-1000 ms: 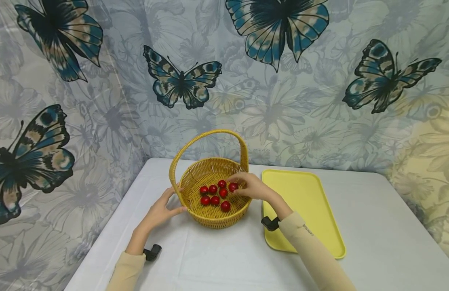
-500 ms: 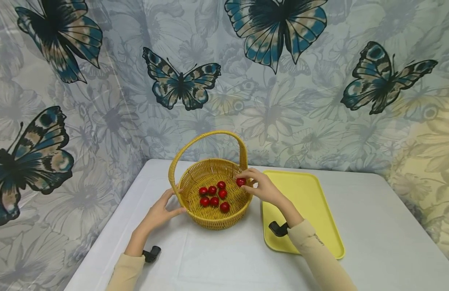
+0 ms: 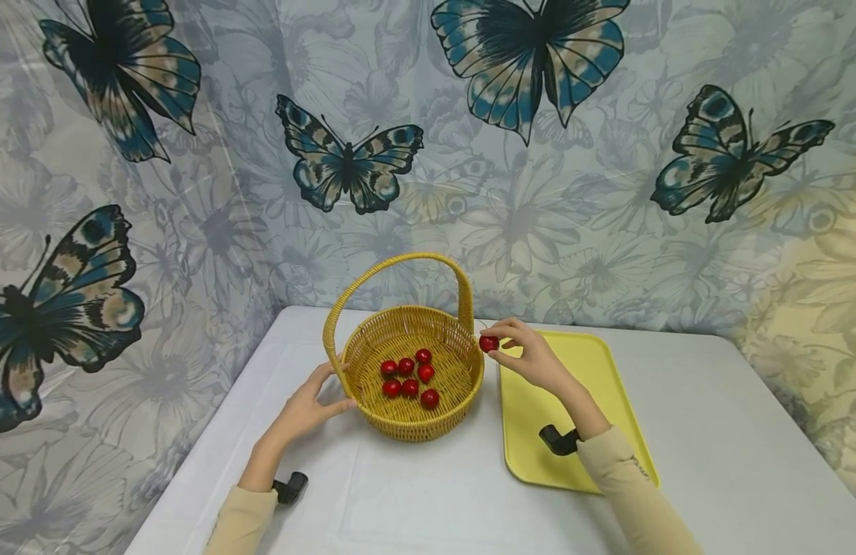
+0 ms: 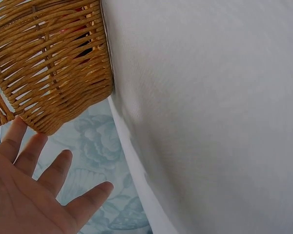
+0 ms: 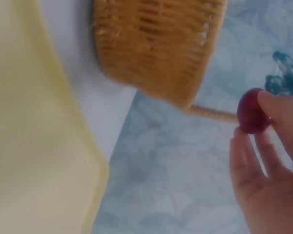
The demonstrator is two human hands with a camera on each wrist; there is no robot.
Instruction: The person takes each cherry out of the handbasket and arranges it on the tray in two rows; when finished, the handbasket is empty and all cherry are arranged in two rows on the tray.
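Observation:
Between thumb and fingertips my right hand point(image 3: 528, 356) pinches a red cherry point(image 3: 489, 344), held just outside the basket's right rim, above the yellow tray's near-left corner region at the back. The same cherry point(image 5: 253, 111) shows up close in the right wrist view. Several more cherries point(image 3: 410, 388) lie on the floor of the yellow woven basket point(image 3: 417, 430), which has a tall arched handle. At the basket's left side, my left hand point(image 3: 308, 403) rests its fingertips against the rim by the handle's base. Its fingers are spread and fairly straight in the left wrist view, touching the weave point(image 4: 49, 73).
A yellow rectangular tray point(image 3: 559, 432) lies right of the basket, partly under my right forearm. Both sit on a white-covered table point(image 3: 414, 501). Behind and to the left hangs a butterfly-patterned cloth point(image 3: 525, 231).
My right hand has lifted one cherry out of the basket and carried it right, past the rim toward the tray. The left hand has stayed against the basket.

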